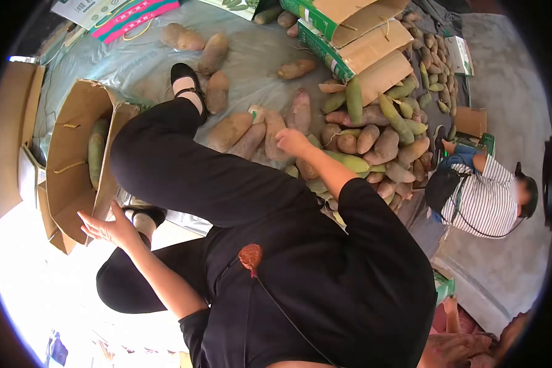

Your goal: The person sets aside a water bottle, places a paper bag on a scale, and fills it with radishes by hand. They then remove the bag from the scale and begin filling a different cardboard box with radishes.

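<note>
My left hand [110, 230] is open, its fingers spread beside the lower edge of an open cardboard box [73, 156]. A long green root vegetable [96, 150], like a green radish, lies inside that box. My right hand [294, 142] has its fingers curled closed over the edge of the root vegetable heap. Next to its fingertips is a brownish-pink root [275, 132]; whether the hand grips anything is not visible. A longer pinkish root [299, 110] lies just above the hand.
Green and brown roots form a large heap [374, 144] to the right. Loose roots [213, 54] lie on plastic sheeting [251, 49]. Green cartons [343, 43] stand at the top. A person in a striped shirt [487, 202] crouches at right; another person's arm [452, 313] shows below.
</note>
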Action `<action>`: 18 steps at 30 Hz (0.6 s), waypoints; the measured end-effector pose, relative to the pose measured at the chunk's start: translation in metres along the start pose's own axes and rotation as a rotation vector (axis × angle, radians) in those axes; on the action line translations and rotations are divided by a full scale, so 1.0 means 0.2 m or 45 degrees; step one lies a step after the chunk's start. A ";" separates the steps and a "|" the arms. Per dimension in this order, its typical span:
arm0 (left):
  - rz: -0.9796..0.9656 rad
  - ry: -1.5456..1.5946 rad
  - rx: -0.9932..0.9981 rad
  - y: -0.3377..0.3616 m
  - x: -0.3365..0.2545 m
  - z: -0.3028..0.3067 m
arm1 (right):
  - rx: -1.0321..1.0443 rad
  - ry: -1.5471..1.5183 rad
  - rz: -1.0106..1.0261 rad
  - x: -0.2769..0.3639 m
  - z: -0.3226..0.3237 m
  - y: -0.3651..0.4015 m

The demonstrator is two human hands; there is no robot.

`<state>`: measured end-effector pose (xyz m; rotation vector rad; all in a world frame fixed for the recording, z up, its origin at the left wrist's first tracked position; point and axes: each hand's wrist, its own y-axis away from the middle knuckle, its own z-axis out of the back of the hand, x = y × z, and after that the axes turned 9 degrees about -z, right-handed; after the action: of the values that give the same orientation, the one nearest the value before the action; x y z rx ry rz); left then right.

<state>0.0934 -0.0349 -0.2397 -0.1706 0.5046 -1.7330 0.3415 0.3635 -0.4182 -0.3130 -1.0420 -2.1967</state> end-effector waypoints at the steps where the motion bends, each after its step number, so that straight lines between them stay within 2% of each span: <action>1: -0.002 0.001 -0.001 0.00 0.00 0.00 | -0.002 -0.002 0.000 -0.02 0.05 0.00; 3: -0.026 -0.022 -0.006 0.00 0.01 -0.01 | -0.182 -0.127 -0.260 -0.05 0.18 -0.01; 5: -0.034 -0.030 -0.006 0.00 0.01 -0.01 | -0.580 0.052 -0.197 -0.25 0.22 -0.10; 6: -0.043 -0.040 -0.004 0.00 0.01 0.00 | -0.671 -0.091 -0.305 -0.25 0.31 -0.07; 7: -0.041 -0.046 -0.006 0.00 0.01 0.00 | -0.830 -0.044 -0.279 -0.25 0.42 -0.04; 8: -0.038 -0.040 -0.005 0.00 0.01 0.00 | -0.848 0.112 -0.517 -0.20 0.52 0.00; 11: -0.021 -0.018 -0.003 0.00 -0.02 0.01 | -0.958 0.310 -0.883 -0.24 0.71 0.04; 12: -0.007 0.006 -0.003 0.01 -0.03 0.02 | -0.894 0.301 -1.044 -0.23 0.77 0.04; 14: 0.007 0.031 0.008 0.00 -0.07 0.04 | -0.879 0.260 -1.157 -0.26 0.84 0.04; 16: -0.023 0.060 0.008 -0.01 -0.10 0.07 | -0.785 0.286 -1.063 -0.42 0.86 -0.02; 18: 0.011 0.063 0.024 0.00 -0.08 0.06 | -0.769 0.227 -1.002 -0.43 0.86 -0.01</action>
<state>0.1007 -0.0225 -0.2262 -0.1119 0.5242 -1.7368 0.3928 0.5349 -0.3492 0.0623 -0.3907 -3.1617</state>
